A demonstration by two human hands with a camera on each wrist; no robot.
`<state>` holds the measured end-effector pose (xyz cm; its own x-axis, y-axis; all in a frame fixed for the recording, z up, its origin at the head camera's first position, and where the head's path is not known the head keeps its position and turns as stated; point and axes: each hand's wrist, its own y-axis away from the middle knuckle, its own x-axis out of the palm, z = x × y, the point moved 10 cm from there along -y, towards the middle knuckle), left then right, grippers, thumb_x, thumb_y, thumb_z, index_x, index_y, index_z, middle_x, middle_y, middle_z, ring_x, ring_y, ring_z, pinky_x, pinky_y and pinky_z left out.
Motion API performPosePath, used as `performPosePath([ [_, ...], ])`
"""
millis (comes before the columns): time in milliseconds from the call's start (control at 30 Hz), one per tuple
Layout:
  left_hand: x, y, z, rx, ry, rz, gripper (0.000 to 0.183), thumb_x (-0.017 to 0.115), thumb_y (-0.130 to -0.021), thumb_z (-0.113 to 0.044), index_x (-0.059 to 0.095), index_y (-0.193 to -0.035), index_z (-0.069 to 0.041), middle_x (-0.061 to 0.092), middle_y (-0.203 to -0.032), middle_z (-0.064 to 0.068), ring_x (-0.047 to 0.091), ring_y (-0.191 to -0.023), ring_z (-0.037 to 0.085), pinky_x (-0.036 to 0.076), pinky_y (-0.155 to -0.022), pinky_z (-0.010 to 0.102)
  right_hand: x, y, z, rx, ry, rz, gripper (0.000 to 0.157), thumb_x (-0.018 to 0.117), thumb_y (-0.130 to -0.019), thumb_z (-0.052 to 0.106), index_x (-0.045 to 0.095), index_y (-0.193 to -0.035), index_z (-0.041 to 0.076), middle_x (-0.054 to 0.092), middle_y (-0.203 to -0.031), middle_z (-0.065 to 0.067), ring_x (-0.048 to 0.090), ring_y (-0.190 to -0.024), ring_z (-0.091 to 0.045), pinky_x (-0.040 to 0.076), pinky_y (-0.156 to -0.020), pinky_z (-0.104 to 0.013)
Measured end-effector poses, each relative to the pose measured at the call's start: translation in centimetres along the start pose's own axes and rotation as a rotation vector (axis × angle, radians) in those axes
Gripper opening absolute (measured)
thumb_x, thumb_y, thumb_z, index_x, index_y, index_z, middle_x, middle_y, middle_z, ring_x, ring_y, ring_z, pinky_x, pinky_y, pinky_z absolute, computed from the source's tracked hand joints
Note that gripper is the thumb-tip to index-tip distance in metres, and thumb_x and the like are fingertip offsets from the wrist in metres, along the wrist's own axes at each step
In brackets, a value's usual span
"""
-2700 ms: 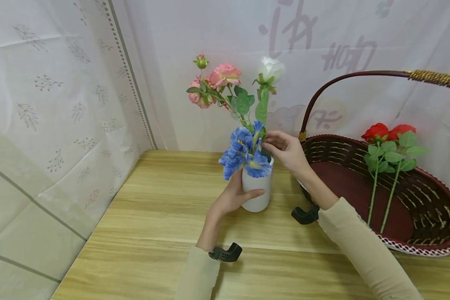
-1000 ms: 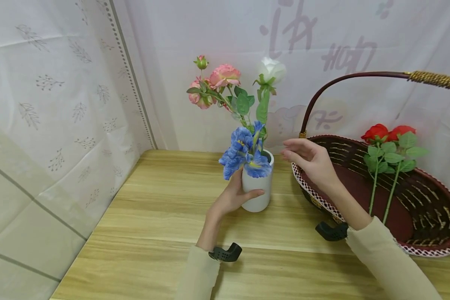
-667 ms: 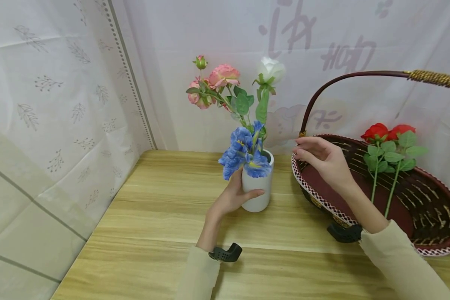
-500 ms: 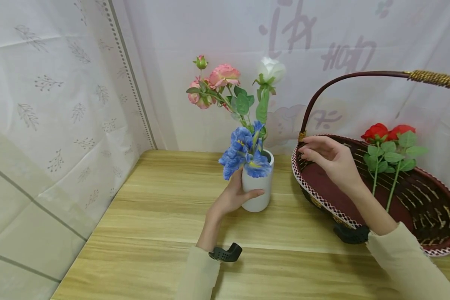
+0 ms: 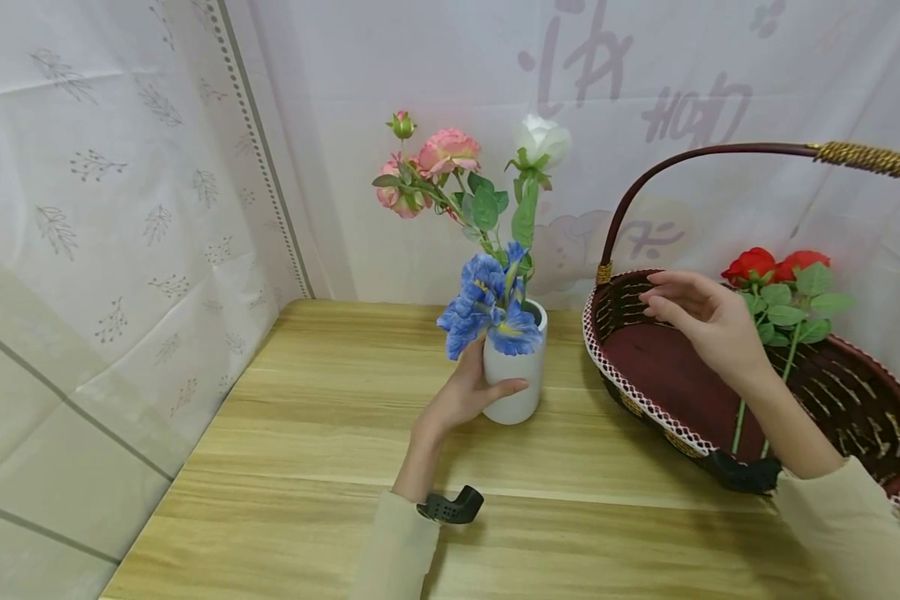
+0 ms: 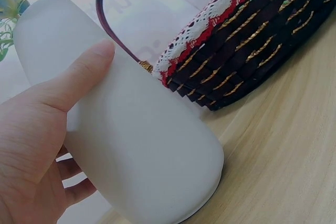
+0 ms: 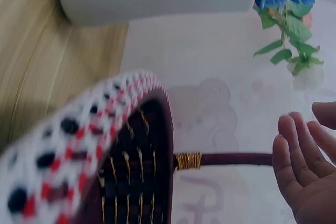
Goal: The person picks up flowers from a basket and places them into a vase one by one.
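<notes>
A white vase (image 5: 513, 387) stands upright on the wooden table, and my left hand (image 5: 461, 393) grips its lower left side. In the left wrist view the thumb lies along the vase (image 6: 142, 135) while the other fingers go behind it. A blue iris (image 5: 487, 304) leans over the vase's rim. Pink flowers (image 5: 450, 151) and a white rose (image 5: 543, 142) rise above it. Over the dark woven basket (image 5: 645, 400) hovers my right hand (image 5: 720, 329), fingers loosely bent and holding nothing. Two red roses (image 5: 752, 265) with green stems lie in the basket, partly hidden behind the right forearm.
The basket's tall arched handle (image 5: 708, 150) rises at the back, left of the red roses. A printed white cloth (image 5: 420, 50) hangs behind the table (image 5: 330, 400), and a patterned curtain (image 5: 120, 208) lies along the left side.
My right hand has left the flowers at the vase and moved right until it is over the basket. The left hand and the vase have stayed in place.
</notes>
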<state>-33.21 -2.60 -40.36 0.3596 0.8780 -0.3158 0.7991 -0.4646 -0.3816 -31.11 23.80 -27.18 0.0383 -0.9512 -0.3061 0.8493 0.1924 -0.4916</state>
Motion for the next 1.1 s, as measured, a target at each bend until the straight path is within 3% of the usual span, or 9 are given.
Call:
performPosePath([
  [633, 0.1, 0.1, -0.3, 0.008, 0.008, 0.006, 0.076, 0.079, -0.091, -0.017, 0.034, -0.151, -0.029, 0.054, -0.139, -0.003, 0.054, -0.125, 0.014, 0.045, -0.104, 0.041, -5.6, 1.2, -2.2, 0.066, -0.121, -0.123, 0.031, 0.061, -0.098, -0.004, 0.063, -0.129, -0.003, 0.075, -0.102, -0.002, 0.071, -0.086, -0.011, 0.054, -0.076, -0.016],
  [933, 0.1, 0.1, -0.4, 0.024, 0.01, 0.006, 0.075, 0.079, -0.09, -0.015, 0.035, -0.15, -0.028, 0.054, -0.139, -0.002, 0.055, -0.124, 0.014, 0.045, -0.104, 0.041, -8.7, 1.6, -4.3, 0.176, 0.0, -0.214, 0.03, 0.066, -0.097, 0.003, 0.064, -0.128, 0.003, 0.074, -0.1, 0.007, 0.07, -0.083, -0.005, 0.053, -0.072, -0.013],
  [1100, 0.1, 0.0, -0.5, 0.038, 0.015, 0.005, 0.076, 0.079, -0.09, -0.014, 0.035, -0.151, -0.028, 0.054, -0.139, -0.004, 0.054, -0.125, 0.014, 0.044, -0.105, 0.041, -10.0, 1.7, -5.2, 0.211, -0.027, -0.251, 0.026, 0.067, -0.096, 0.004, 0.066, -0.123, 0.006, 0.075, -0.096, 0.01, 0.071, -0.08, -0.003, 0.053, -0.07, -0.013],
])
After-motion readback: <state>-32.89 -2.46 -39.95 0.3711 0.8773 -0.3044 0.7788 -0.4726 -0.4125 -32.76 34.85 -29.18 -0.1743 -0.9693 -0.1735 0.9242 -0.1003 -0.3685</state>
